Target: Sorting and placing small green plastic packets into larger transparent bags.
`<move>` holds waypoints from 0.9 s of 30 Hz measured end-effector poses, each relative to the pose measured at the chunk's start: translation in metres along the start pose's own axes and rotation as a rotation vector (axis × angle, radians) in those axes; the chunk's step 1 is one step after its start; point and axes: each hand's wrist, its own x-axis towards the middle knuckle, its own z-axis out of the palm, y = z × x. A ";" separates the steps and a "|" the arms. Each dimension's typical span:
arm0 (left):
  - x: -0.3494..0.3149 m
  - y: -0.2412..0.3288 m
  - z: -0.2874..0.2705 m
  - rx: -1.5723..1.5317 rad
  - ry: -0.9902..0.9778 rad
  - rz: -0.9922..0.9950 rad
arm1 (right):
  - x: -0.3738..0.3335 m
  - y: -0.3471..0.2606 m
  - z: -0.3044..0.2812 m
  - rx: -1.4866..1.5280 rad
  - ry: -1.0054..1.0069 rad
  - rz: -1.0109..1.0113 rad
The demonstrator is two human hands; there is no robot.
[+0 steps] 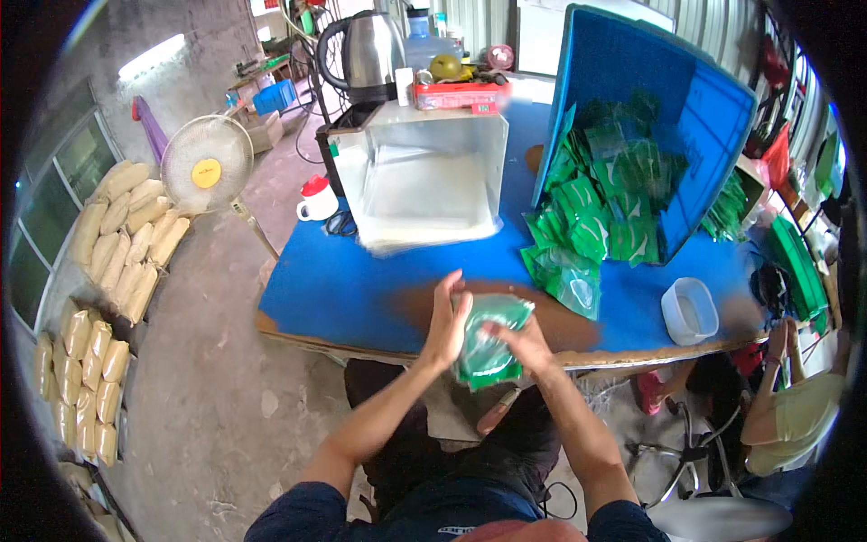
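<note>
A green plastic packet (492, 348) with a pale print is held in front of me at the table's near edge, slightly blurred. My right hand (531, 348) is closed on its right side, the thumb lying across its face. My left hand (446, 330) is against the packet's left side, its fingers stretched upward and apart from the thumb. Beyond my hands, many similar green packets (623, 194) spill from a blue plastic bin (713, 108) tipped on its side. The lowest of the spilled packets (575, 287) lies just right of my hands.
A white open-fronted box (433, 167) stands on the blue table (361, 280), topped by a kettle (375, 59) and a red box (458, 96). A clear tub (689, 312) is near the right edge. A fan (208, 167) stands left; another person's arm (770, 384) shows right.
</note>
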 end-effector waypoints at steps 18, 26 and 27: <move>0.266 -0.116 -0.124 0.959 0.001 0.001 | -0.004 0.024 -0.050 0.616 0.257 0.195; 0.266 -0.100 -0.117 1.141 0.020 0.077 | 0.004 0.020 -0.044 0.640 0.267 0.222; 0.264 -0.097 -0.114 1.142 0.017 0.078 | 0.004 0.020 -0.043 0.642 0.269 0.222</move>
